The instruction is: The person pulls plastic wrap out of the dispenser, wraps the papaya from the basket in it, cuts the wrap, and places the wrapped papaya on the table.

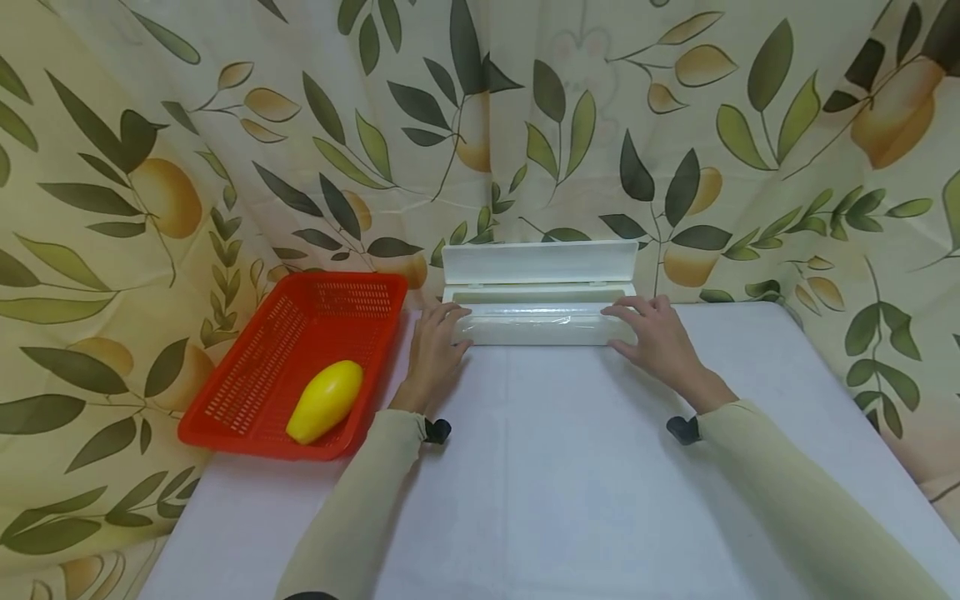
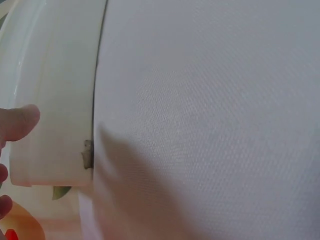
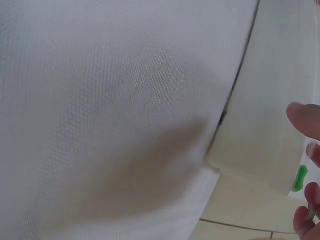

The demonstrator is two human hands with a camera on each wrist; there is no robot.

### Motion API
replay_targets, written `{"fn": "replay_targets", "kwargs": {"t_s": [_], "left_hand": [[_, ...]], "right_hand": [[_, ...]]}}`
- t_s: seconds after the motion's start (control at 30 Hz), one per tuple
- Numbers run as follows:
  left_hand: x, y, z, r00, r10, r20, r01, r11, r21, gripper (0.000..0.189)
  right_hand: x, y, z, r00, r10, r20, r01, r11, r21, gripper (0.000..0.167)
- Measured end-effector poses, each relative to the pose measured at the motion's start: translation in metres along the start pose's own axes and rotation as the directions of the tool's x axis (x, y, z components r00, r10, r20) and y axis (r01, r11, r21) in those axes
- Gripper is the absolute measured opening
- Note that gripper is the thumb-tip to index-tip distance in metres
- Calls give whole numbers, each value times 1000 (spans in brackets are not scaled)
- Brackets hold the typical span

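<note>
A long white cling film dispenser [image 1: 536, 333] stands at the table's back edge, its lid [image 1: 540, 262] raised. Shiny clear film [image 1: 555, 319] shows along its front upper part. At the left end, my left hand [image 1: 435, 346] holds the dispenser, fingers over the top; the thumb [image 2: 25, 120] lies against the front wall in the left wrist view. My right hand [image 1: 660, 342] grips the other end likewise, its thumb [image 3: 302, 117] at the front wall in the right wrist view. Whether either hand also pinches film cannot be seen.
A red plastic basket [image 1: 390, 333] stands at the left of the table, with a yellow oblong fruit [image 1: 326, 402] in it. White cloth covers the table [image 1: 562, 483]. A leaf-patterned curtain [image 1: 525, 125] hangs close behind. A small green piece [image 3: 299, 178] shows at the dispenser's right end.
</note>
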State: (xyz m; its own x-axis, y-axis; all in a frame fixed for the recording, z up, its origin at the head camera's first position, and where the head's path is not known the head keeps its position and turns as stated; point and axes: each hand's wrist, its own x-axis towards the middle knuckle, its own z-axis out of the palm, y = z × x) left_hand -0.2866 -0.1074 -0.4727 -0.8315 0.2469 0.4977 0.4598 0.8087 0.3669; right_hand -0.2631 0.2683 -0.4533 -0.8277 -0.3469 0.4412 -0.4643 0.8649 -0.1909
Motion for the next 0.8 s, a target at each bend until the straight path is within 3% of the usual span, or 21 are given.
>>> {"fn": "replay_targets", "kwargs": {"t_s": [0.43, 0.6, 0.8], "left_hand": [[1, 5, -1, 999, -45, 4, 45, 999, -26, 26], [3, 4, 0, 1000, 5, -23, -4, 1000, 22, 21], [6, 0, 3, 993, 49, -106, -49, 999, 5, 10]], "right_hand": [[0, 0, 4, 996, -12, -89, 14, 1000, 25, 26], [-1, -1, 4, 991, -31, -132, 37, 999, 40, 21], [0, -1, 2, 988, -24, -153, 30, 999, 40, 16]]}}
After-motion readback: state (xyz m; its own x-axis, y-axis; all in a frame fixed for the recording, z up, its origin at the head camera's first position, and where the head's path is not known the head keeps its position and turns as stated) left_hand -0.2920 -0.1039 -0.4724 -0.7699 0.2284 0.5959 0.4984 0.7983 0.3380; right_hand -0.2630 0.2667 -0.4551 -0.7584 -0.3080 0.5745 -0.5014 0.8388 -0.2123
